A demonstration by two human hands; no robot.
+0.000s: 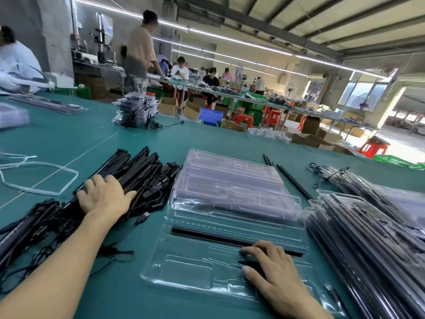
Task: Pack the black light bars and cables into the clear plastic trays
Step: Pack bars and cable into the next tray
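The right hand [271,270] is pressing straight fingers onto a black light bar [213,236] in the clear tray [184,279]'s groove — likely seating it — while the left hand [103,196] is resting spread on the bar-and-cable heap [142,171], probably choosing the next.

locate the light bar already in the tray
In the head view, the light bar lies across the open clear tray at front centre, its right part by the right hand.

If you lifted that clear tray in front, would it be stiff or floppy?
Probably light and bendy: the tray looks thin, see-through plastic. It may slide easily on the smooth green table, so the right hand resting there likely steadies it.
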